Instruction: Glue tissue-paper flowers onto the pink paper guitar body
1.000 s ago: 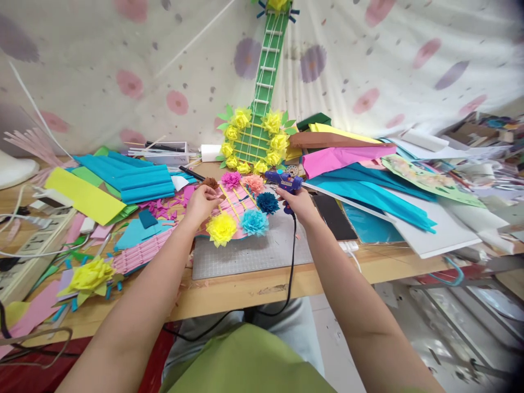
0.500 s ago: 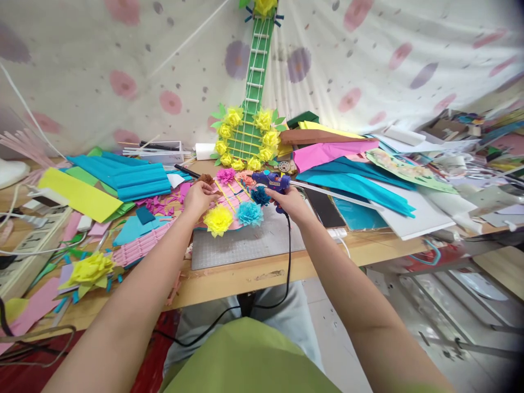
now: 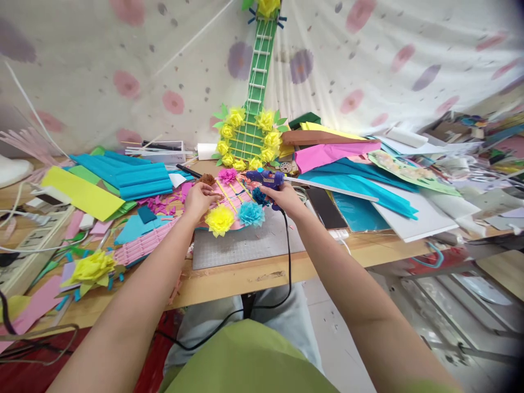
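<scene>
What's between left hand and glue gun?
Head view: part of the pink board with yellow strips lies between the left hand and glue gun.

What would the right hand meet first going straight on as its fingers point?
Likely the dark blue flower, just ahead of the right hand; depth is unclear, so it may pass above.

Wooden table (image 3: 229,286) with grey mat (image 3: 241,252) and magenta paper scraps (image 3: 156,204)

Our flower panel (image 3: 234,192) lies on the cutting mat (image 3: 237,252), the guitar (image 3: 257,79) behind, paper sheets (image 3: 339,155) right, the power strip (image 3: 35,254) far left.
</scene>
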### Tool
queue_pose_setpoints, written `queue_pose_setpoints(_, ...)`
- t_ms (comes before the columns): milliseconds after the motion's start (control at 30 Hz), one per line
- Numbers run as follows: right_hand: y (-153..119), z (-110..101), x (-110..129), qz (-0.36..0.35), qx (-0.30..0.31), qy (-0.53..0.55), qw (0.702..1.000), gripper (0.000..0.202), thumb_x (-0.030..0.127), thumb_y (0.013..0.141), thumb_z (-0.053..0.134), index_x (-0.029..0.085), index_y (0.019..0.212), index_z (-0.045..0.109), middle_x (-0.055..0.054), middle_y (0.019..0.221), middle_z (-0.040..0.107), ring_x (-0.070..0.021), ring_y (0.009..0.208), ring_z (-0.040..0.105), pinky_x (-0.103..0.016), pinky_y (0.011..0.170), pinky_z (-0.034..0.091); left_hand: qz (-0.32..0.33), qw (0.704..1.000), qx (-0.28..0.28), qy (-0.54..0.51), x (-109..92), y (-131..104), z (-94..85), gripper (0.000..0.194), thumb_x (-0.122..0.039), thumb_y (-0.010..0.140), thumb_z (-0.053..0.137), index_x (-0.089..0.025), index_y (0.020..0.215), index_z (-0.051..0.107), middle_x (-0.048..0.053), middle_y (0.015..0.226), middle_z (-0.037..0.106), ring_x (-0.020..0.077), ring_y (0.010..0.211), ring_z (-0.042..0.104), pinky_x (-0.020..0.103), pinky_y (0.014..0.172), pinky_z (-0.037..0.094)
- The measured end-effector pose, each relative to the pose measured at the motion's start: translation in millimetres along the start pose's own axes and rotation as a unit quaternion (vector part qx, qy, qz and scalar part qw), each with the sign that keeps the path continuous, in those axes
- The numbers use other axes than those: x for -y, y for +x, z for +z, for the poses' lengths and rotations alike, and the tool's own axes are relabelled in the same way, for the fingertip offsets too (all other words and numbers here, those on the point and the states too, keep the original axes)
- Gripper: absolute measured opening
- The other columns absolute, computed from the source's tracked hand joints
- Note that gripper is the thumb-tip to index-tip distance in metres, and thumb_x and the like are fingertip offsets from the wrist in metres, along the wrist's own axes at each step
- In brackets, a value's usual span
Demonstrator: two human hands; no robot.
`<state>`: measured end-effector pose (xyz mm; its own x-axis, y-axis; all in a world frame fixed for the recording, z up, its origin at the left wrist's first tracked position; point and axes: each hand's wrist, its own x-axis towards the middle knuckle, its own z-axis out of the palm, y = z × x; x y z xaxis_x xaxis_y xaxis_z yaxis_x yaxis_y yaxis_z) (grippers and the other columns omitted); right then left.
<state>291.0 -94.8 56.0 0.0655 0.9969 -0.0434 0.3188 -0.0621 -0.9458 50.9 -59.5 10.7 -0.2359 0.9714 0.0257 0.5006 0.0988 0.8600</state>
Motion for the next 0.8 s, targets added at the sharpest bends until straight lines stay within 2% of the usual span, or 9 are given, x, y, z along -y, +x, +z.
queue_pose_setpoints(100,5,5,3,-0.007,0.005,0.0,1.0,0.034,0.046,0.067,0.07,0.016,0.078,0.06,0.001,0.058,0.055,-0.0076,0.048,0.045,-0.022,0.045,0.033,0.006,1.0,0.006,0.002,0,-1,-2.1,0.041,-0.029,0.049,0.082,-0.018,0.08,0.057,0.005,0.081,0.07,0.0195,0.075,0.066,0.026,0.062,0.045)
queue_pose_setpoints(267,13,13,3,-0.021,0.028,-0.015,0.999,0.041,0.052,0.065,0.07,0.015,0.08,0.063,0.0,0.063,0.057,-0.0084,0.053,0.048,-0.023,0.05,0.036,0.005,1.0,-0.008,0.004,1,-1,-4.4,0.021,-0.021,0.059,0.072,-0.018,0.076,0.06,0.005,0.076,0.069,0.0194,0.069,0.066,0.028,0.061,0.045)
queue_pose_setpoints(433,23,21,5,-0.022,0.057,-0.038,0.997,0.039,0.051,0.067,0.068,0.014,0.078,0.062,-0.001,0.063,0.058,-0.0087,0.052,0.048,-0.024,0.05,0.037,-0.013,0.997,-0.018,-0.078,4,0,-4.1,0.029,-0.016,0.051,0.076,-0.018,0.074,0.058,0.004,0.069,0.067,0.0193,0.063,0.064,0.029,0.06,0.046)
queue_pose_setpoints(533,26,24,9,-0.04,0.082,-0.072,0.993,0.036,0.05,0.068,0.067,0.014,0.074,0.062,-0.001,0.061,0.058,-0.0099,0.053,0.049,-0.025,0.052,0.039,-0.014,0.988,0.006,-0.153,5,0,-3.7,0.037,-0.013,0.046,0.078,-0.018,0.075,0.055,0.003,0.07,0.067,0.0186,0.065,0.065,0.029,0.062,0.047)
queue_pose_setpoints(600,28,25,13,-0.053,0.089,-0.108,0.989,0.035,0.049,0.069,0.067,0.015,0.079,0.066,-0.002,0.063,0.06,-0.0113,0.055,0.051,-0.025,0.054,0.04,-0.022,0.982,0.021,-0.186,5,0,-3.6,0.041,-0.014,0.043,0.08,-0.018,0.075,0.054,0.002,0.07,0.067,0.018,0.066,0.065,0.028,0.062,0.048)
queue_pose_setpoints(800,31,27,24,-0.085,0.119,-0.168,0.975,0.036,0.044,0.073,0.066,0.018,0.097,0.071,-0.005,0.081,0.068,-0.0149,0.069,0.058,-0.027,0.065,0.044,-0.026,0.986,-0.004,-0.166,7,1,-5.3,0.029,-0.023,0.052,0.077,-0.018,0.072,0.057,0.002,0.064,0.065,0.0164,0.057,0.061,0.027,0.055,0.044)
